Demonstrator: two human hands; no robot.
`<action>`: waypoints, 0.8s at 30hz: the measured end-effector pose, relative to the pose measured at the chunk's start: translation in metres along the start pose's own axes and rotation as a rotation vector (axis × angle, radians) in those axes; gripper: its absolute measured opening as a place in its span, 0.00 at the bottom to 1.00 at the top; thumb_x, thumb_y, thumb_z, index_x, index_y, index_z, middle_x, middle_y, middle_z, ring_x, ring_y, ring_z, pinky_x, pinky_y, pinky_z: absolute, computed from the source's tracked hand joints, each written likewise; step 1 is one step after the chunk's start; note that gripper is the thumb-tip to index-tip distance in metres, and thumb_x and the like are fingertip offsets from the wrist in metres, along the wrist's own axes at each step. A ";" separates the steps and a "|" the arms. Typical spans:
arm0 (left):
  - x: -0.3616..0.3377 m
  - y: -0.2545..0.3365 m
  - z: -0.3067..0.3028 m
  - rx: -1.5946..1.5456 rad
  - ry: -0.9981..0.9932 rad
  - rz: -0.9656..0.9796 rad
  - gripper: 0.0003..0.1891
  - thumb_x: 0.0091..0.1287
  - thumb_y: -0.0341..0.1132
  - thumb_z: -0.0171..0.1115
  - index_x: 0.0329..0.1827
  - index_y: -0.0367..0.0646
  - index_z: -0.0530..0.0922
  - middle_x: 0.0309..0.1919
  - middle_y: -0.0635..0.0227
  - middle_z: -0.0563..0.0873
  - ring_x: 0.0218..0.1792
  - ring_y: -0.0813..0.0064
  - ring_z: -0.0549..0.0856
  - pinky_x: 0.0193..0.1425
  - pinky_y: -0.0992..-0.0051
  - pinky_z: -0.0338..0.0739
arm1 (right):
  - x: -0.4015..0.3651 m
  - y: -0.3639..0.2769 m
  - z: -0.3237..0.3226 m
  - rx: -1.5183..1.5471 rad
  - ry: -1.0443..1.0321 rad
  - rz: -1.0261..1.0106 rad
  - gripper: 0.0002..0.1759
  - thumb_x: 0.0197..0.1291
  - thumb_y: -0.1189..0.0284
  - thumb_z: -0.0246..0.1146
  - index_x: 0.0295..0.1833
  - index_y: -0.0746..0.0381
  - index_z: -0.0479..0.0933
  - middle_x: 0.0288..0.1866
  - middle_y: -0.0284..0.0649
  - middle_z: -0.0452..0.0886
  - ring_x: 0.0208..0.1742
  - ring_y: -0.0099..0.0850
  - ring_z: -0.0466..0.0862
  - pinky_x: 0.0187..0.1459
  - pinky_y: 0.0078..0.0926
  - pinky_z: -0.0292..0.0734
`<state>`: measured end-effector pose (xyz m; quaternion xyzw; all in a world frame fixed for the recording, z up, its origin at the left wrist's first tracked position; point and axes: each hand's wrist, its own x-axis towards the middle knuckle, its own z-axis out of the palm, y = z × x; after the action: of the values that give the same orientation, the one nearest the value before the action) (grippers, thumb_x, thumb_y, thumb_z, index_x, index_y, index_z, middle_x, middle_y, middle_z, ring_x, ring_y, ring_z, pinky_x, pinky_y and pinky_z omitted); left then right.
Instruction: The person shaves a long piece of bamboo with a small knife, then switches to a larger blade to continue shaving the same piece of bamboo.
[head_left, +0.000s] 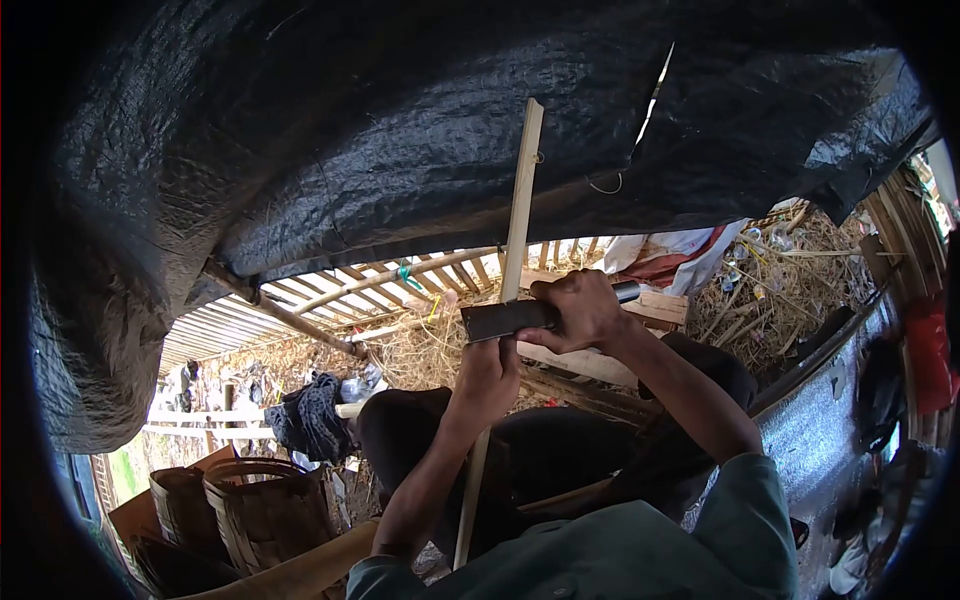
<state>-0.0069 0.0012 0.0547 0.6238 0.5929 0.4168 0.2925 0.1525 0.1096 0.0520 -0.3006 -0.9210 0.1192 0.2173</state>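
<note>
My right hand is closed around the handle of a broad, dark-bladed cleaver, with the grey handle end sticking out past my fist. The blade lies across a long pale bamboo strip. Just below the blade, my left hand grips that strip, its thumb right at the blade's lower edge. The strip's far end points up toward the black sheeting. Its near end runs down past my left forearm and between my legs.
Black plastic sheeting hangs low ahead. Below it is a slatted bamboo fence. Woven baskets stand at lower left, near a dark cloth. Straw and scraps cover the ground at right, beside a white and red sack.
</note>
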 end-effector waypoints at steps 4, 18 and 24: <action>0.000 0.008 -0.003 0.008 -0.002 -0.030 0.08 0.69 0.26 0.49 0.49 0.34 0.69 0.24 0.47 0.79 0.24 0.48 0.81 0.26 0.58 0.69 | 0.002 0.001 0.001 -0.032 0.027 -0.002 0.33 0.50 0.38 0.60 0.32 0.61 0.79 0.16 0.43 0.77 0.23 0.43 0.82 0.28 0.38 0.78; -0.012 0.016 0.013 0.065 -0.076 -0.160 0.07 0.73 0.31 0.47 0.43 0.34 0.66 0.15 0.54 0.75 0.18 0.54 0.80 0.23 0.60 0.67 | 0.031 0.052 -0.026 -0.129 0.206 0.185 0.35 0.51 0.37 0.60 0.39 0.62 0.84 0.28 0.47 0.84 0.35 0.45 0.86 0.40 0.40 0.82; -0.038 0.022 0.032 0.005 -0.107 -0.063 0.08 0.72 0.30 0.46 0.45 0.33 0.66 0.15 0.52 0.75 0.19 0.51 0.80 0.23 0.59 0.69 | 0.046 0.082 -0.049 -0.008 0.205 0.593 0.39 0.55 0.34 0.51 0.42 0.62 0.84 0.35 0.53 0.84 0.46 0.51 0.83 0.51 0.44 0.78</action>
<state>0.0339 -0.0349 0.0519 0.6271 0.5967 0.3718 0.3353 0.1833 0.2072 0.0813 -0.5676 -0.7668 0.1429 0.2635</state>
